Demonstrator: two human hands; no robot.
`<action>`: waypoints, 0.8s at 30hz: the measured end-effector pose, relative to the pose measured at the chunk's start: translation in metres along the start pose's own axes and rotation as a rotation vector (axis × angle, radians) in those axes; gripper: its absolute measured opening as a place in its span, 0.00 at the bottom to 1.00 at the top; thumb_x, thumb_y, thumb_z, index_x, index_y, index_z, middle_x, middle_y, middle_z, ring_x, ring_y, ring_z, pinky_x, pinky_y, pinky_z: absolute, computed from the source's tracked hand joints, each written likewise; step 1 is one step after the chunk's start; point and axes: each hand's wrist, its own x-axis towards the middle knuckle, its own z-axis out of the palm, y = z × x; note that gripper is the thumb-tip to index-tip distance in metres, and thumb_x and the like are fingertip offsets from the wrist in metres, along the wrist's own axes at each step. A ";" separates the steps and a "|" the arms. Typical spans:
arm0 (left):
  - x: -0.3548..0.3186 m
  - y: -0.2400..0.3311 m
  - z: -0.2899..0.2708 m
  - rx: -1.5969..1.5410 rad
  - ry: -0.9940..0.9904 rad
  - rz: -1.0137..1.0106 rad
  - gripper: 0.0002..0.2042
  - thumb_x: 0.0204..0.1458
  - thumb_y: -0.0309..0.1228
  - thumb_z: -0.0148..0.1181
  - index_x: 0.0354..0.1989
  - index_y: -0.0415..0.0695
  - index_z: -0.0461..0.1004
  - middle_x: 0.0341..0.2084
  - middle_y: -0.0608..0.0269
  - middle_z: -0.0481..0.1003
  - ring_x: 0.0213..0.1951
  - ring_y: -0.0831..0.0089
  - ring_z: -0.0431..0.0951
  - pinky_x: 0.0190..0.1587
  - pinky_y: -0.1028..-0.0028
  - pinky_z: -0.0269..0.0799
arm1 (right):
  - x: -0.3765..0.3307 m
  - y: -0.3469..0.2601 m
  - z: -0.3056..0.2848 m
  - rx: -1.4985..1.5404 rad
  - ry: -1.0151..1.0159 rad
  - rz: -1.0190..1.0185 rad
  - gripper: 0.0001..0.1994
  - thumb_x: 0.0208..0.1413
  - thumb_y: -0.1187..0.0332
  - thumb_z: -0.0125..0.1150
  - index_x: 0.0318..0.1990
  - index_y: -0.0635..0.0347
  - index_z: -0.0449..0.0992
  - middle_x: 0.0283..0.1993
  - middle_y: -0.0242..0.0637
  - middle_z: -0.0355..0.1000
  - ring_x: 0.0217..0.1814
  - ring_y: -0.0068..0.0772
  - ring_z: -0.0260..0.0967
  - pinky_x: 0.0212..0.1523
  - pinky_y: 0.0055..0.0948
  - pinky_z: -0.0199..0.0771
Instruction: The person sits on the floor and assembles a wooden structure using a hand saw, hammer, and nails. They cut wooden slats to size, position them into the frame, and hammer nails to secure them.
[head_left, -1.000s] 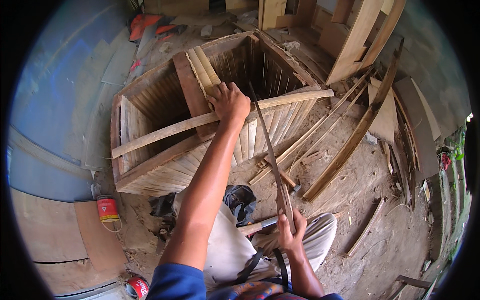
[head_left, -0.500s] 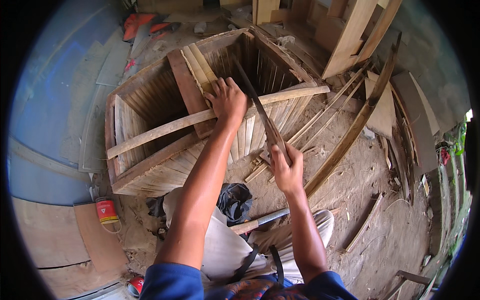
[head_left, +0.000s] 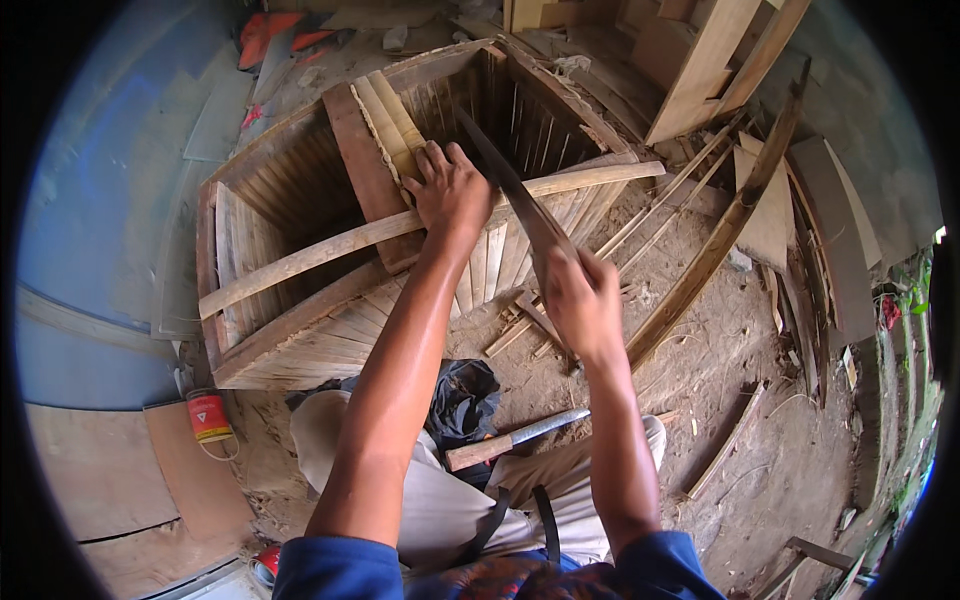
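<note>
A long curved wooden strip lies across the top of a slatted wooden crate. My left hand bears down on the strip, its fingers bent over two yellowish split-bamboo pieces resting on the crate's middle crosspiece. In my right hand is a handsaw, held by its handle, which the fingers mostly hide. The saw's dark blade slants up and left beside my left hand, crossing the strip, its tip over the crate's right opening. Whether the teeth touch the strip I cannot tell.
Near my legs lie a wooden-handled blade and a black plastic bag. A red and yellow can stands at left. To the right are a long curved split pole, loose sticks and boards.
My right hand has pushed the saw forward, away from me. The left hand keeps its place on the strip. The whole view has shifted slightly, and more of the wooden-handled blade shows.
</note>
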 end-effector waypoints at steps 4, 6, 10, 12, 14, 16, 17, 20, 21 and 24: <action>0.003 0.000 -0.005 -0.004 0.006 -0.013 0.20 0.62 0.35 0.44 0.59 0.38 0.65 0.67 0.45 0.60 0.71 0.51 0.56 0.67 0.39 0.51 | -0.023 -0.005 0.008 -0.051 0.012 -0.117 0.18 0.65 0.59 0.55 0.35 0.69 0.75 0.22 0.35 0.68 0.24 0.25 0.63 0.26 0.35 0.63; 0.004 -0.001 -0.003 -0.009 0.023 -0.038 0.18 0.61 0.33 0.43 0.57 0.38 0.67 0.66 0.46 0.61 0.70 0.51 0.58 0.67 0.40 0.53 | -0.077 -0.004 -0.016 0.050 0.030 0.067 0.16 0.65 0.59 0.56 0.33 0.65 0.74 0.21 0.27 0.65 0.23 0.20 0.61 0.24 0.26 0.60; 0.005 -0.002 0.008 -0.005 0.093 -0.038 0.19 0.58 0.33 0.47 0.56 0.37 0.67 0.65 0.46 0.64 0.68 0.51 0.61 0.65 0.39 0.56 | -0.173 -0.010 -0.062 0.061 0.008 0.049 0.19 0.65 0.59 0.54 0.39 0.72 0.77 0.21 0.25 0.65 0.22 0.14 0.60 0.23 0.19 0.56; 0.002 -0.005 0.009 0.016 0.105 0.006 0.18 0.60 0.33 0.44 0.55 0.37 0.67 0.63 0.45 0.65 0.67 0.51 0.62 0.64 0.42 0.57 | -0.165 -0.017 -0.056 0.091 0.001 0.030 0.20 0.66 0.59 0.54 0.48 0.73 0.78 0.21 0.23 0.65 0.22 0.14 0.60 0.23 0.19 0.56; 0.001 -0.010 0.004 0.039 0.096 0.029 0.18 0.59 0.33 0.45 0.54 0.37 0.67 0.62 0.45 0.66 0.66 0.51 0.63 0.63 0.43 0.58 | -0.109 -0.024 -0.028 0.039 0.005 0.017 0.19 0.67 0.60 0.53 0.46 0.72 0.78 0.21 0.27 0.67 0.24 0.17 0.61 0.24 0.23 0.59; -0.003 -0.012 0.000 0.056 0.071 0.047 0.17 0.59 0.33 0.46 0.53 0.37 0.67 0.60 0.46 0.67 0.66 0.52 0.64 0.62 0.44 0.60 | -0.023 -0.027 0.014 -0.212 0.085 0.007 0.19 0.63 0.59 0.56 0.36 0.74 0.78 0.23 0.51 0.72 0.26 0.40 0.71 0.30 0.42 0.70; -0.004 -0.013 -0.002 0.023 0.086 0.061 0.17 0.59 0.34 0.48 0.53 0.38 0.68 0.60 0.47 0.67 0.66 0.52 0.63 0.63 0.45 0.60 | 0.012 -0.031 0.030 -0.126 0.098 -0.075 0.20 0.62 0.58 0.56 0.35 0.75 0.77 0.25 0.56 0.74 0.28 0.46 0.74 0.33 0.45 0.72; -0.004 -0.011 -0.009 0.025 0.076 0.031 0.17 0.58 0.36 0.50 0.53 0.39 0.68 0.59 0.50 0.68 0.66 0.54 0.63 0.62 0.45 0.60 | 0.040 -0.030 0.040 -0.142 0.137 -0.156 0.21 0.67 0.54 0.55 0.33 0.67 0.76 0.23 0.32 0.70 0.22 0.24 0.64 0.24 0.31 0.63; -0.003 -0.010 -0.010 0.013 0.075 0.011 0.17 0.58 0.36 0.50 0.53 0.40 0.68 0.59 0.51 0.68 0.66 0.54 0.63 0.62 0.45 0.60 | 0.027 -0.024 0.032 -0.132 0.094 -0.109 0.21 0.67 0.54 0.55 0.33 0.67 0.77 0.23 0.32 0.70 0.23 0.24 0.64 0.24 0.30 0.63; 0.003 -0.007 -0.009 -0.031 0.058 -0.016 0.17 0.57 0.35 0.51 0.52 0.40 0.69 0.58 0.53 0.69 0.65 0.56 0.65 0.62 0.44 0.60 | -0.039 0.005 0.003 0.055 -0.001 -0.146 0.18 0.64 0.58 0.56 0.30 0.68 0.74 0.21 0.37 0.68 0.25 0.24 0.64 0.27 0.34 0.66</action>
